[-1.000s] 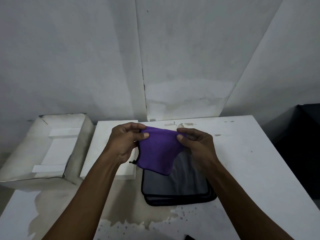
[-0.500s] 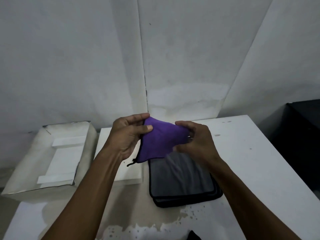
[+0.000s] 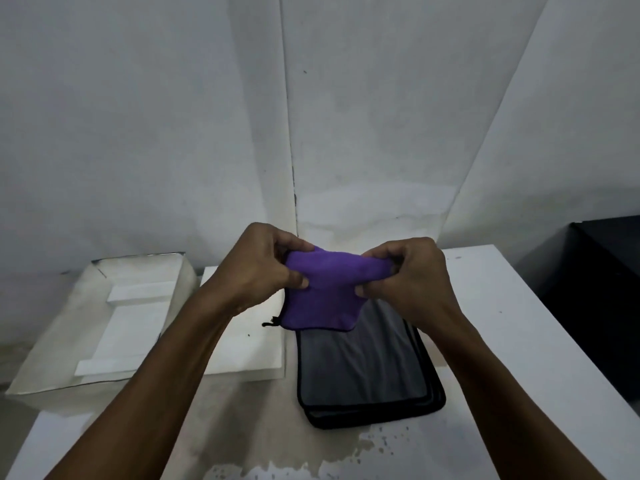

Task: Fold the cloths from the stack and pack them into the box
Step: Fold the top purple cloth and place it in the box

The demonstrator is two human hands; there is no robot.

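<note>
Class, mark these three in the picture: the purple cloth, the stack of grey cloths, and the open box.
purple cloth [image 3: 320,296]: head view, middle of the hanging front face.
stack of grey cloths [image 3: 360,368]: head view, centre of the top cloth.
open box [image 3: 52,348]: head view, its left wall.

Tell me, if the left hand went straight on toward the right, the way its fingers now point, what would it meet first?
Probably the right hand. The left hand and it pinch opposite ends of the same purple cloth, held above the stack of grey cloths, with only cloth between them. Depth is unclear.
</note>
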